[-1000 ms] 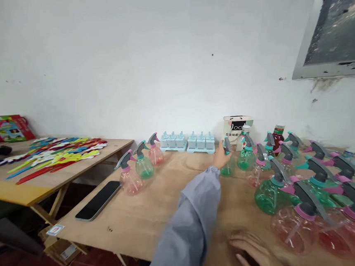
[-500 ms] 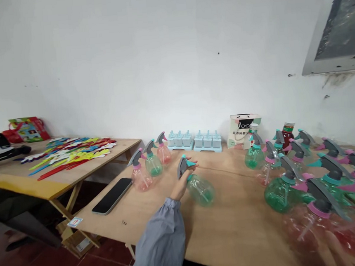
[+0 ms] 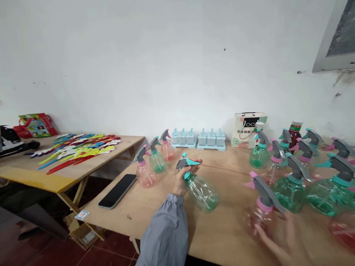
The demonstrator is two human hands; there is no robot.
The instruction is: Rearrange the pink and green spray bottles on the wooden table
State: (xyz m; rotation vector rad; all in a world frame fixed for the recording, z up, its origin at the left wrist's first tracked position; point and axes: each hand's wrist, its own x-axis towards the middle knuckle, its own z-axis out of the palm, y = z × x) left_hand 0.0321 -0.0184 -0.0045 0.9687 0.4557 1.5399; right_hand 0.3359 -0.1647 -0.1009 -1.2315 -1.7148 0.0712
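My left hand [image 3: 180, 182] is closed around the neck of a green spray bottle [image 3: 203, 193], which tilts over the table with its teal nozzle facing right. Low on the right, my right hand [image 3: 280, 240] grips a pink spray bottle [image 3: 261, 216] with a grey trigger; hand and bottle are slightly blurred. Close beyond it stand several more bottles, among them a green spray bottle [image 3: 291, 193] and another green one [image 3: 326, 196]. Left of my left hand, two pink bottles and a green spray bottle [image 3: 157, 161] stand in a row.
A phone [image 3: 118, 190] lies near the table's left edge. Pale blue popsicle molds [image 3: 211, 140] and a paper bag [image 3: 246, 131] stand by the wall. A second table [image 3: 60, 182] at left carries colourful flat strips [image 3: 82, 151]. A person shows partly at the far left.
My right hand has brought a pink spray bottle leftward out of the group on the right. The green bottle stays in my left hand, and the view has shifted slightly.
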